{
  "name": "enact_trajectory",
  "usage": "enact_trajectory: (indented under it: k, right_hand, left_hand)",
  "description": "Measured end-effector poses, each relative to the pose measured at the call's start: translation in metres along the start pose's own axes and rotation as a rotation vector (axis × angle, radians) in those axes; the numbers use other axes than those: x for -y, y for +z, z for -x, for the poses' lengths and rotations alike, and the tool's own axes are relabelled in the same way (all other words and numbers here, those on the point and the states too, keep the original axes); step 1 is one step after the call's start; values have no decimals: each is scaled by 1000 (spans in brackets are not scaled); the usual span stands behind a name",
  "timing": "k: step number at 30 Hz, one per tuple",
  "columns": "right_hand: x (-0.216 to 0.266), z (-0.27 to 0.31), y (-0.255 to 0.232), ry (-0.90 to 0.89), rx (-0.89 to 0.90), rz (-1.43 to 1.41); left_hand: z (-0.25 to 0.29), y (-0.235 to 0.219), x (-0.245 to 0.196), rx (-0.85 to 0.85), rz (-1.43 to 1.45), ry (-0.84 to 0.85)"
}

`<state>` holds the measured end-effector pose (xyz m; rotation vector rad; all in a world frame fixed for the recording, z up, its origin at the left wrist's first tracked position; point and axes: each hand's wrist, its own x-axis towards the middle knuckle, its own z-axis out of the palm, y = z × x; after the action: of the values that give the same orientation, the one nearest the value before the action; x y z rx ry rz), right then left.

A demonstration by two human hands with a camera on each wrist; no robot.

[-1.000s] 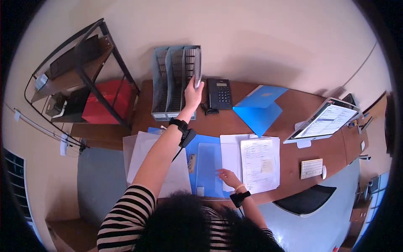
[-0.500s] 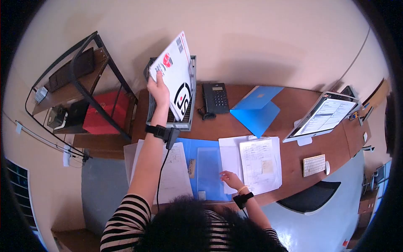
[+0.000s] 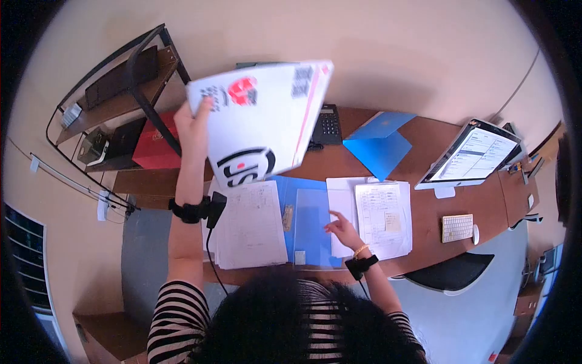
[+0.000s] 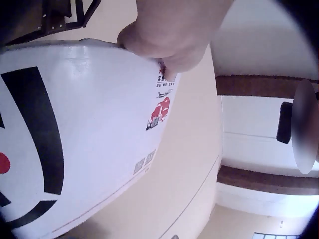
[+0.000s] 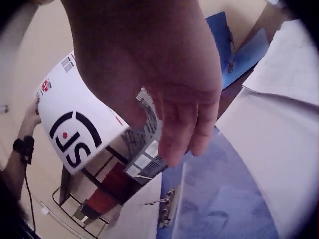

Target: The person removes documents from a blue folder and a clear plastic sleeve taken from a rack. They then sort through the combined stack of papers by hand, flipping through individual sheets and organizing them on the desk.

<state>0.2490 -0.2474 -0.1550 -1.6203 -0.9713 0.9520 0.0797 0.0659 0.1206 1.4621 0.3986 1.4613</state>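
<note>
My left hand (image 3: 194, 130) pinches a large white courier envelope (image 3: 267, 121) by its edge, thumb on the printed face. The envelope is raised in front of the file rack, tilted, and carries a black logo, a red mark and a red stripe; the left wrist view shows its face (image 4: 99, 104) close up. My right hand (image 3: 344, 230) hovers with loosely bent fingers and holds nothing. Below it lies an opened blue folder (image 3: 330, 188) with a metal clip (image 3: 287, 217) and a clear plastic cover (image 3: 312, 224). Printed sheets (image 3: 251, 224) lie at its left.
More papers (image 3: 382, 212) are stacked right of the folder. Behind stand a black telephone (image 3: 328, 130) and a blue folder (image 3: 379, 148) propped open. The grey file rack (image 5: 144, 154) is mostly hidden by the envelope. A monitor (image 3: 470, 155) and keyboard (image 3: 457, 228) occupy the right.
My left hand has drawn the white envelope up out of the rack and swung it left and closer, its printed face turned into view. The right hand has barely moved.
</note>
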Motion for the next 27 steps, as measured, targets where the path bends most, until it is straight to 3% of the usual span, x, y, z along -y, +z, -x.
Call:
enact_trajectory:
  k: [2, 4, 9, 13, 16, 19, 23, 24, 26, 27]
  right_hand:
    - [20, 2, 3, -14, -19, -77]
    - [37, 6, 8, -30, 2, -327]
    - [42, 9, 19, -37, -35, -431]
    - [51, 14, 22, 42, -44, -441]
    - [54, 11, 17, -34, -102, -482]
    - [61, 3, 19, -78, -113, -392]
    - [59, 0, 36, -121, -144, -416]
    - [58, -1, 38, -116, -137, -418]
    - [59, -1, 43, -133, -127, -78]
    - [61, -2, 47, -127, -119, -79]
  left_hand:
    - [26, -3, 3, 184, -189, -113]
    - [57, 3, 7, 331, -187, -184]
    - [116, 13, 13, 531, -139, -327]
    - [127, 3, 13, 552, -192, -362]
    - [120, -13, 16, 577, -116, -358]
    - [114, -33, 1, 793, -102, -339]
    - [121, -72, -6, 917, -296, -307]
    - [127, -83, -6, 913, -300, -313]
    - [144, -108, 0, 794, -248, -421]
    - [150, -119, 3, 788, -251, -429]
